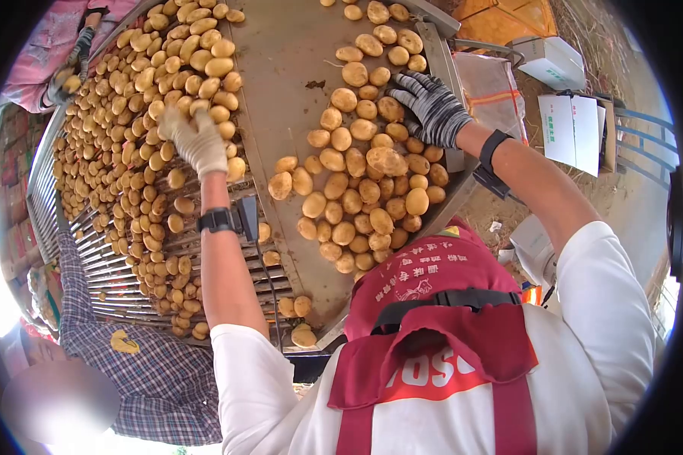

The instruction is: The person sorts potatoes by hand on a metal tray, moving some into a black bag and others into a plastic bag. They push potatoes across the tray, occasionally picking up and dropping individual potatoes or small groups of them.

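Note:
My left hand (196,141), in a pale cream glove, is over the near edge of a thick layer of potatoes (136,144) on a slatted metal rack (121,284). Its fingers are somewhat blurred but look apart, and I see nothing held in them. On the right, my right hand (430,110) wears a black-and-white striped glove. Its fingers stretch out over the edge of a second group of potatoes (364,182), touching some of them. This group lies on a flat metal tray (281,83) beside the rack. What is under the right palm is hidden.
At upper left, a co-worker's gloved hand (64,82) holds a potato. Another person in a plaid shirt (140,379) is at lower left. White cartons (569,129), a mesh bag (489,95) and an orange sack (505,19) lie beyond the tray's right edge. A dark cable (272,292) hangs near my left arm.

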Available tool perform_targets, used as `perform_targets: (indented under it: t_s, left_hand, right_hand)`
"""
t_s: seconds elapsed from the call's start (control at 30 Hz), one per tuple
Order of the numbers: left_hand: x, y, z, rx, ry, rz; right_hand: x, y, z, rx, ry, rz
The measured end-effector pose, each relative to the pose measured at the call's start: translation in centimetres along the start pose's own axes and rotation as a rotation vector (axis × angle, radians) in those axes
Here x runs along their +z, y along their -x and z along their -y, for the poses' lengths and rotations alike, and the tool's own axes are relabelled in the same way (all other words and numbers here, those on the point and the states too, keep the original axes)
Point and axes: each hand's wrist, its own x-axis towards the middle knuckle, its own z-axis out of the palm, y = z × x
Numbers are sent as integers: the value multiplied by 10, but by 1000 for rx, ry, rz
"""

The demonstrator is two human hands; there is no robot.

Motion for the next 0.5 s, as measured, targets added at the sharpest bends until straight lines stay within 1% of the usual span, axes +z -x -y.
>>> perform_targets:
  t_s: [0.03, 0.1, 0.13, 0.2, 0.27, 0.3, 0.33, 0.4, 0.47, 0.5]
  left_hand:
    - [9, 1, -19, -185, 116, 172]
    - [36, 14, -38, -71, -285, 288]
    - [54, 22, -43, 246, -786, 218]
    - [95, 36, -22, 376, -986, 159]
    - [111, 61, -57, 301, -395, 465]
    - [112, 76, -85, 305, -339, 605]
    - [111, 95, -109, 308, -278, 739]
    - [116, 147, -116, 353, -88, 611]
    - [94, 191, -117, 280, 205, 617]
    - [73, 205, -118, 208, 289, 636]
  right_hand:
    - [-3, 0, 2, 14, 14, 11]
    - [1, 0, 3, 12, -4, 2]
    - [1, 2, 2, 26, -11, -14]
    - [-6, 3, -1, 2, -15, -14]
    - [-4, 2, -1, -38, -61, -62]
    - [0, 3, -1, -43, -61, -114]
    - [1, 2, 1, -53, -64, -115]
    - [-1, 3, -2, -51, -56, -107]
    - [0, 7, -3, -43, -47, -92]
    - [2, 6, -2, -31, -45, -85]
